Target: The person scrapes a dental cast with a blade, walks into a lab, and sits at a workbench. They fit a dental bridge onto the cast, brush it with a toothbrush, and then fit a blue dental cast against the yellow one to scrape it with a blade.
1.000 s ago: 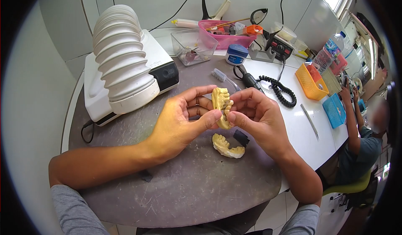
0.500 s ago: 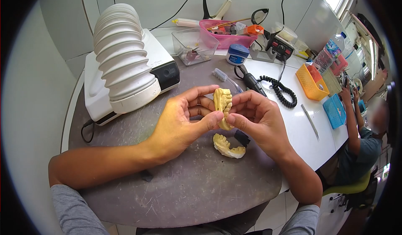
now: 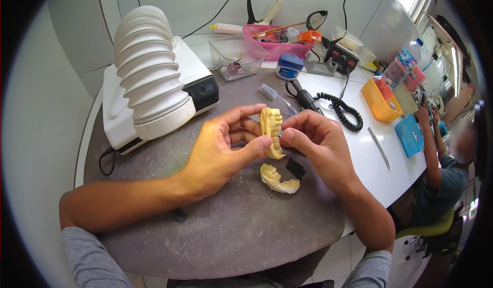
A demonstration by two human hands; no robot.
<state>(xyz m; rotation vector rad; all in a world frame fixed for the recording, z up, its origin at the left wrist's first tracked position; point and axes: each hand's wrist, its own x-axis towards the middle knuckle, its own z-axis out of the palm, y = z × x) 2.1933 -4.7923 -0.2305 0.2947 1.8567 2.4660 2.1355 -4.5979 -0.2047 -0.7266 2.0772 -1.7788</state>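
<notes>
A yellow dental cast (image 3: 271,134) with a row of teeth stands on end in the air, its teeth facing right. My left hand (image 3: 221,147) grips it from the left, thumb in front and fingers at the back. Close to the teeth, my right hand (image 3: 316,144) has thumb and forefinger pinched together; whatever is between them is too small to make out. Below on the grey bench top (image 3: 221,226) lies a second, horseshoe-shaped dental cast (image 3: 279,179). A small black piece (image 3: 295,169) rests beside it, under my right hand.
A white machine with a ribbed hose (image 3: 149,72) stands left. Behind are a clear bin (image 3: 236,59), pink basket (image 3: 280,49), blue-lidded jar (image 3: 289,67), toothbrush (image 3: 275,95) and corded handpiece (image 3: 308,102). Right are a metal tool (image 3: 379,148), orange basket (image 3: 380,103) and another person (image 3: 436,185).
My right thumb and fingers have come off the cast's toothed side and moved slightly right, pinched together. My left hand still holds the cast, whose teeth now show more.
</notes>
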